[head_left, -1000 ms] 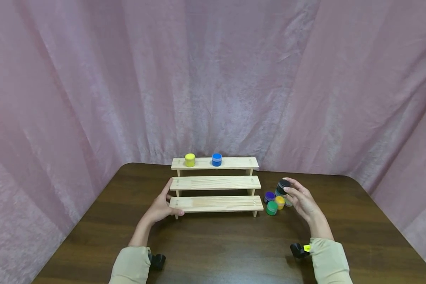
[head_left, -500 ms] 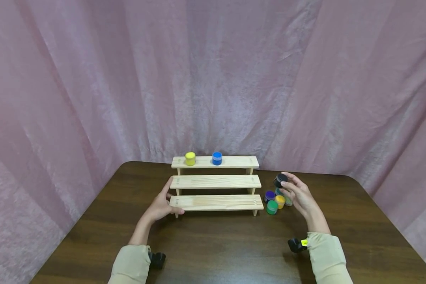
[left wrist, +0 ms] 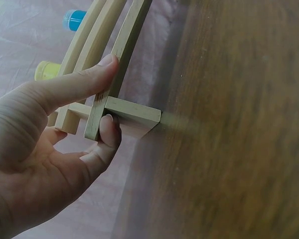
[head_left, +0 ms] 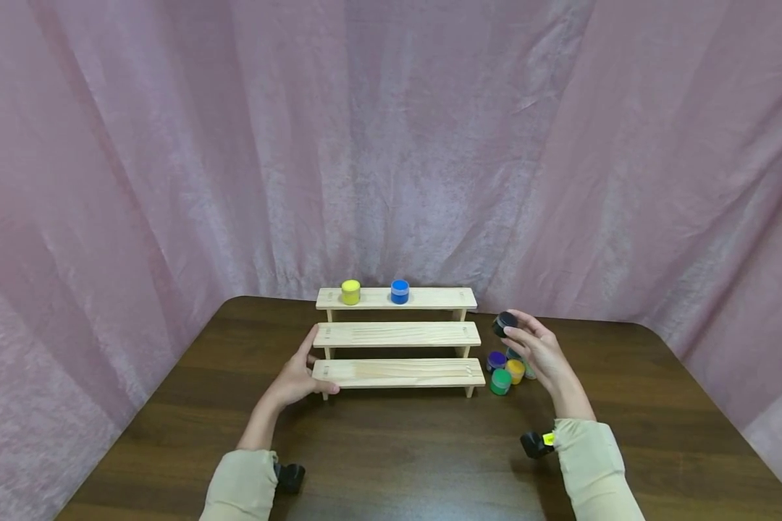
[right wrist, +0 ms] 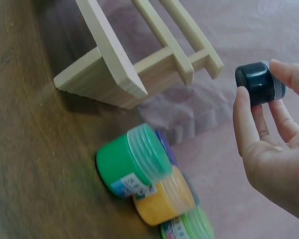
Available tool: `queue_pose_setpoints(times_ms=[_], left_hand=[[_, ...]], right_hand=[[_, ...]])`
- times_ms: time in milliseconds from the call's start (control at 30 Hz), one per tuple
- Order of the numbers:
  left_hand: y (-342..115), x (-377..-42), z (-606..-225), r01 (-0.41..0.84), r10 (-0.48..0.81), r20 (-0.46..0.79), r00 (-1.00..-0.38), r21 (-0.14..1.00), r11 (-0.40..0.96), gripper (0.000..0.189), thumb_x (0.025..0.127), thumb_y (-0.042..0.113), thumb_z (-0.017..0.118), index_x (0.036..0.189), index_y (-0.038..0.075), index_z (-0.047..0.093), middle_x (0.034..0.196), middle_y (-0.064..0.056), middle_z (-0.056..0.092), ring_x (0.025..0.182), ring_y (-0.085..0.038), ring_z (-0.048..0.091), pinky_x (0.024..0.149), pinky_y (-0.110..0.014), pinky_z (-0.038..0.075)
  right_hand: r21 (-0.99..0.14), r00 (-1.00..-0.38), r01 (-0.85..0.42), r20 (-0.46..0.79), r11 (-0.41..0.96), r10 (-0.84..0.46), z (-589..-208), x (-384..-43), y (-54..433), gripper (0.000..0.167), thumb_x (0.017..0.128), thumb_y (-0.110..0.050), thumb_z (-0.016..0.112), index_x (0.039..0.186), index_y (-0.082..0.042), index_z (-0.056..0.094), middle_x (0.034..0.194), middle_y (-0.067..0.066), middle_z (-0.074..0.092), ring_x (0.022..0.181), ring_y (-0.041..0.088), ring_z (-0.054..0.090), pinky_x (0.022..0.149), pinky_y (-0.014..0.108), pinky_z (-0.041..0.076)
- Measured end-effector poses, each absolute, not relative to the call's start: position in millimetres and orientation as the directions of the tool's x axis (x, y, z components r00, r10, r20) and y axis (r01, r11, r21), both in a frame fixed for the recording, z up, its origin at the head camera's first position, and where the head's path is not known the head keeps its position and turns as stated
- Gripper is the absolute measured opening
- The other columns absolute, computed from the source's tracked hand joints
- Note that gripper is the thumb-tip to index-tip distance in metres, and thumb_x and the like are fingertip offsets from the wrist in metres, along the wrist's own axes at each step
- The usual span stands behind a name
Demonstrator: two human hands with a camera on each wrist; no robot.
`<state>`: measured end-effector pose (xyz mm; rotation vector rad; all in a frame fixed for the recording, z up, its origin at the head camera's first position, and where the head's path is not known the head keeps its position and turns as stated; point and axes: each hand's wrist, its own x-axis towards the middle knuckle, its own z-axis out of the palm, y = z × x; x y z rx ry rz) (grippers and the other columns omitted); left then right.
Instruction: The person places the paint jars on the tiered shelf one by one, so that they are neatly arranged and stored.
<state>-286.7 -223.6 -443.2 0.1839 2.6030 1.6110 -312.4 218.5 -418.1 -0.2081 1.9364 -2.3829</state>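
The right hand (head_left: 541,354) grasps a black paint jar (head_left: 505,324) between thumb and fingers, holding it in the air near the desk's (head_left: 391,449) far edge, just off the right end of a three-tier wooden display rack (head_left: 397,334). The fingertip hold is probably chosen because the jar is small and round. The left hand (head_left: 293,376) grips the left end of the rack's bottom tier, thumb on the board and a finger curled beneath, presumably to steady the rack.

The jar looks short, smooth and glossy, with a clear band near its lid; it leans slightly in the head view, and no label shows.

A yellow jar (head_left: 350,292) and a blue jar (head_left: 400,291) stand apart on the top tier, perhaps spaced so each can be seen. Beside the rack's right end, green (head_left: 500,382), orange-yellow (head_left: 515,371), purple (head_left: 496,361) and light-green (right wrist: 202,224) jars cluster closely, likely for easy reach.
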Motion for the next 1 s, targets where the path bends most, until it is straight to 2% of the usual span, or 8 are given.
queue_pose_setpoints(times_ms=[167, 400, 600, 767, 900, 1000], left_hand=[[-223.2, -286.4, -443.0, 0.062, 0.140, -0.001, -0.990, 0.893, 0.445, 0.128, 0.065, 0.003, 0.087, 0.159, 0.022, 0.001, 0.103, -0.022, 0.053, 0.066, -0.016, 0.057, 0.061, -0.030, 0.047], [-223.4, -285.8, -443.7, 0.064, 0.133, 0.005, -0.991, 0.893, 0.445, 0.128, 0.065, 0.004, 0.088, 0.159, 0.023, 0.003, 0.102, -0.021, 0.054, 0.066, -0.016, 0.056, 0.061, -0.030, 0.048], [-224.0, -284.4, -442.0, 0.057, 0.127, 0.001, -0.992, 0.896, 0.441, 0.128, 0.065, 0.004, 0.088, 0.159, 0.024, 0.003, 0.102, -0.021, 0.054, 0.066, -0.016, 0.056, 0.062, -0.030, 0.048], [-223.3, -284.6, -441.6, 0.051, 0.126, -0.005, -0.992, 0.896, 0.440, 0.128, 0.065, 0.004, 0.088, 0.159, 0.025, 0.003, 0.102, -0.020, 0.054, 0.066, -0.016, 0.057, 0.062, -0.030, 0.048], [-222.8, -285.5, -442.1, 0.049, 0.131, -0.010, -0.991, 0.896, 0.441, 0.128, 0.065, 0.004, 0.088, 0.159, 0.025, 0.003, 0.103, -0.021, 0.054, 0.065, -0.016, 0.057, 0.063, -0.030, 0.048], [-222.3, -285.3, -441.8, 0.045, 0.126, -0.013, -0.992, 0.895, 0.443, 0.128, 0.065, 0.004, 0.088, 0.159, 0.025, 0.003, 0.103, -0.021, 0.053, 0.065, -0.016, 0.056, 0.062, -0.030, 0.048]], right_hand=[[-0.980, -0.989, -0.049, 0.075, -0.193, -0.128, -414.9, -316.5, 211.1, 0.036, 0.096, -0.009, 0.059, 0.131, -0.014, 0.049, 0.110, -0.008, 0.055, 0.101, 0.000, 0.064, 0.090, 0.018, 0.053], [-0.991, -0.991, -0.058, 0.071, -0.120, -0.112, -409.4, -321.8, 201.2, 0.058, 0.095, -0.012, 0.062, 0.146, 0.000, 0.035, 0.113, -0.009, 0.055, 0.102, 0.000, 0.063, 0.093, 0.018, 0.052], [-0.998, -0.993, -0.062, 0.063, -0.006, -0.101, -402.8, -327.2, 191.0, 0.064, 0.095, -0.022, 0.064, 0.149, -0.004, 0.035, 0.118, -0.009, 0.054, 0.104, 0.000, 0.061, 0.097, 0.018, 0.049], [-0.996, -0.993, -0.069, 0.063, 0.062, -0.097, -393.6, -330.3, 185.3, 0.064, 0.095, -0.026, 0.064, 0.149, -0.007, 0.036, 0.135, 0.000, 0.049, 0.115, 0.001, 0.055, 0.101, 0.018, 0.046], [-0.992, -0.995, -0.074, 0.066, 0.104, -0.072, -386.1, -333.3, 182.0, 0.064, 0.095, -0.029, 0.063, 0.150, -0.011, 0.036, 0.148, 0.008, 0.043, 0.130, 0.012, 0.047, 0.113, 0.031, 0.039], [-0.987, -0.995, -0.087, 0.079, 0.132, -0.067, -382.1, -335.7, 178.3, 0.063, 0.095, -0.028, 0.064, 0.149, -0.010, 0.037, 0.150, 0.013, 0.042, 0.137, 0.019, 0.044, 0.116, 0.038, 0.035]])
